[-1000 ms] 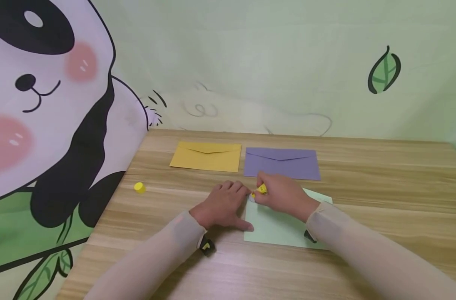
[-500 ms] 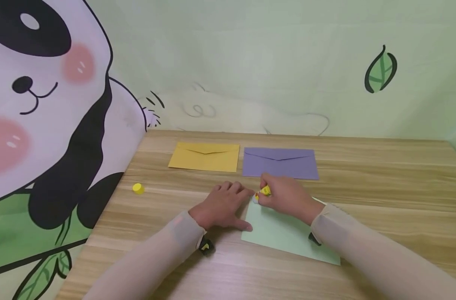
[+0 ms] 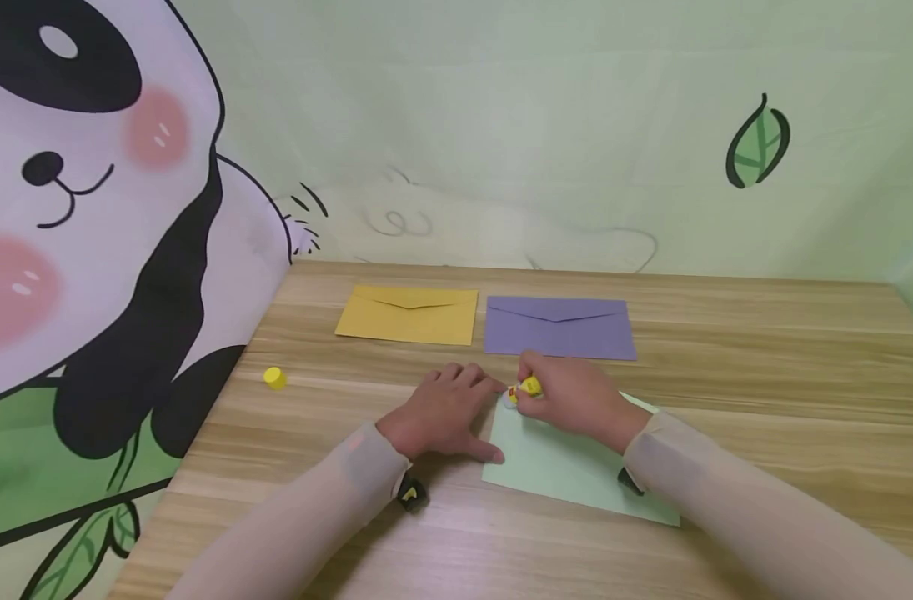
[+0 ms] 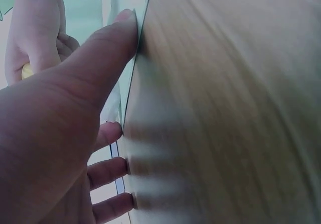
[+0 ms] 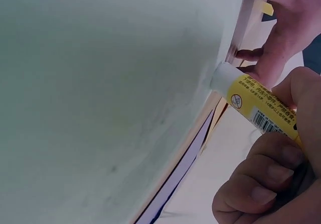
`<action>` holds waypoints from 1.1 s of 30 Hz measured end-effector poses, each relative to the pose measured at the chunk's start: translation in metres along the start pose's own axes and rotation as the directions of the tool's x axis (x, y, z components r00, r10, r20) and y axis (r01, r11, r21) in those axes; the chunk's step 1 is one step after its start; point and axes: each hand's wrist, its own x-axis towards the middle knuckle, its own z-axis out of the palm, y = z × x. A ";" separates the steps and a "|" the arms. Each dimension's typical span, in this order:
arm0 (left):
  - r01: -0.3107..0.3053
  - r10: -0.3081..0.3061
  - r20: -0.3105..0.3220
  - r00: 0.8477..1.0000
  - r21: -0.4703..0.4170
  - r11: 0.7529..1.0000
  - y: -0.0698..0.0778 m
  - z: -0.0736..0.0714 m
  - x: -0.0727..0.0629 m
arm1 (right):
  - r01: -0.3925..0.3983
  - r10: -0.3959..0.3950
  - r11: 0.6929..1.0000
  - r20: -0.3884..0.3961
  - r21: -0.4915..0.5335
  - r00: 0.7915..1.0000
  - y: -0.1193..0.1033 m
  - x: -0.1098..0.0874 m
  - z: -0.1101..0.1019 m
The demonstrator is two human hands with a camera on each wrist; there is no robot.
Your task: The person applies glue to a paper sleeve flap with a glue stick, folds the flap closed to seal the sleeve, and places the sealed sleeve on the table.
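A glue stick (image 5: 261,103) with a yellow label is in my right hand (image 3: 576,396), the fingers curled around its barrel. Its white end meets the far left corner of a pale green sheet of paper (image 3: 554,467). On the sheet's left side lies my left hand (image 3: 444,412), palm down and fingers spread. Its thumb (image 4: 113,35) rests on the paper near the lower left corner, while the index fingertip reaches the upper left corner, close to the glue stick. In the left wrist view, the other fingertips (image 4: 120,166) touch the wooden table.
A yellow envelope (image 3: 407,317) and a purple envelope (image 3: 559,329) lie side by side behind the hands, flaps facing up. A small yellow cap (image 3: 274,378) stands near the table's left edge. Behind the wooden table (image 3: 786,367) hangs a panda-printed backdrop (image 3: 516,125).
The green sheet has turned slightly, its near right corner swinging toward me. My right hand with the glue stick has shifted a little at the far left corner. My left hand stays in place.
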 end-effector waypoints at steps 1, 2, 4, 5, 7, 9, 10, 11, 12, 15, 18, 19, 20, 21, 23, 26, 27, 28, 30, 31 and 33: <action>0.001 -0.001 0.001 1.000 0.001 1.000 0.000 0.000 0.000 | -0.002 0.002 1.000 0.002 -0.003 1.000 -0.001 0.000 0.000; 0.004 -0.004 0.002 1.000 0.001 1.000 0.000 0.000 0.000 | -0.004 0.004 1.000 0.005 -0.003 1.000 -0.002 0.000 0.000; 0.006 -0.006 0.001 1.000 0.001 1.000 0.000 0.000 -0.001 | -0.009 0.009 1.000 0.008 -0.001 1.000 -0.002 0.000 -0.001; 0.006 -0.006 0.003 1.000 0.005 1.000 0.000 0.001 0.000 | -0.013 0.013 1.000 0.009 0.001 1.000 -0.002 0.000 -0.001; 0.006 -0.006 0.008 1.000 0.017 1.000 0.000 0.003 0.001 | -0.022 0.022 1.000 0.014 0.008 1.000 0.000 -0.001 -0.001; 0.006 -0.007 0.010 1.000 0.029 1.000 0.001 0.004 0.001 | -0.031 0.031 0.999 0.018 0.011 0.999 0.001 -0.002 -0.001; 0.005 -0.006 0.012 1.000 0.037 0.999 0.001 0.005 0.001 | -0.035 0.035 0.999 0.019 0.011 0.999 0.002 -0.003 -0.001; 0.005 -0.006 0.014 1.000 0.044 0.999 0.001 0.005 0.001 | -0.038 0.038 0.999 0.018 0.010 0.999 0.003 -0.003 -0.001; 0.007 -0.008 0.016 1.000 0.048 0.999 0.002 0.005 0.000 | -0.039 0.039 0.999 0.017 0.008 0.999 0.004 -0.003 -0.001; 0.013 -0.014 0.019 1.000 0.051 0.999 0.004 0.004 -0.001 | -0.035 0.035 0.999 0.015 -0.008 0.999 0.006 -0.004 -0.003; 0.019 -0.020 0.019 1.000 0.048 0.999 0.005 0.001 -0.002 | -0.036 0.036 0.999 0.018 -0.025 0.999 0.007 -0.003 -0.007; 0.021 -0.021 0.017 1.000 0.046 0.999 0.006 0.001 -0.003 | -0.037 0.038 0.999 0.018 -0.034 0.999 0.007 -0.003 -0.009; 0.023 -0.023 0.016 1.000 0.044 0.999 0.006 0.000 -0.003 | -0.036 0.036 0.999 0.018 -0.041 0.999 0.008 -0.003 -0.011; 0.024 -0.024 0.014 1.000 0.041 0.999 0.006 0.000 -0.003 | -0.036 0.037 0.998 0.017 -0.044 0.999 0.009 -0.003 -0.013; 0.027 -0.028 0.014 1.000 0.035 0.999 0.007 -0.001 -0.004 | -0.038 0.038 0.998 0.012 -0.051 0.999 0.010 -0.004 -0.015; 0.030 -0.031 0.016 0.999 0.028 0.999 0.007 -0.001 -0.004 | -0.042 0.042 0.998 0.009 -0.053 0.999 0.015 -0.007 -0.016; 0.030 -0.031 0.016 0.999 0.027 0.999 0.008 -0.001 -0.004 | -0.047 0.047 0.998 0.007 -0.051 0.999 0.016 -0.009 -0.016; 0.030 -0.030 0.015 0.999 0.025 0.999 0.008 0.000 -0.004 | -0.051 0.051 0.998 0.003 -0.048 0.999 0.018 -0.011 -0.017; 0.029 -0.030 0.015 0.999 0.025 0.999 0.008 0.000 -0.004 | -0.056 0.056 0.998 -0.002 -0.042 0.998 0.021 -0.014 -0.017; 0.030 -0.030 0.016 0.999 0.026 0.999 0.008 0.000 -0.004 | -0.060 0.059 0.997 -0.004 -0.042 0.998 0.023 -0.016 -0.018; 0.028 -0.028 0.013 1.000 0.028 0.999 0.009 0.001 -0.004 | -0.062 0.062 0.997 -0.010 -0.050 0.998 0.026 -0.020 -0.019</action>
